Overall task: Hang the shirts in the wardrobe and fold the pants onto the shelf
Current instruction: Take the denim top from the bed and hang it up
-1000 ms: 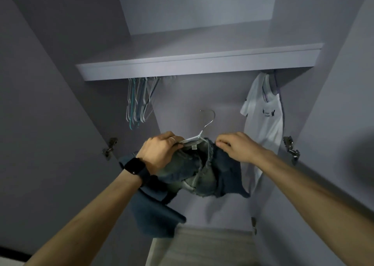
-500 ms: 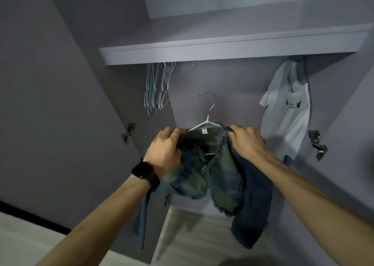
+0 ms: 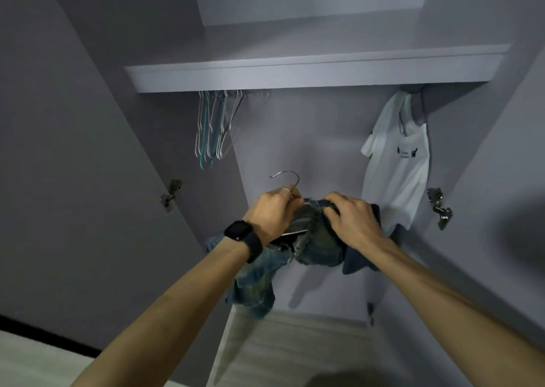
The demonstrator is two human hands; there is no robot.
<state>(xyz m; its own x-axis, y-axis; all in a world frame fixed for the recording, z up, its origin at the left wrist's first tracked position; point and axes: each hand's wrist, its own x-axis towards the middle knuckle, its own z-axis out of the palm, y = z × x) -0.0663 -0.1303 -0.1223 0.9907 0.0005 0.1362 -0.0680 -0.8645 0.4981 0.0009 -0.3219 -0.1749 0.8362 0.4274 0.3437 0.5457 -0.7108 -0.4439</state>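
Head view: the left hand [image 3: 272, 214] gripped the hanger [image 3: 287, 177] at its neck, and the right hand [image 3: 352, 221] pinched the denim shirt [image 3: 321, 248] at its collar. The denim shirt hung from both hands, below the shelf [image 3: 295, 74], between the spare hangers [image 3: 212, 127] and a white T-shirt [image 3: 398, 168].

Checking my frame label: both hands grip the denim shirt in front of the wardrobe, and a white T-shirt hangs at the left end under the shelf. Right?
One slip: the head view shows the white T-shirt hanging at the right end under the shelf; empty hangers hang at the left. Left hand and right hand do grip the denim shirt.
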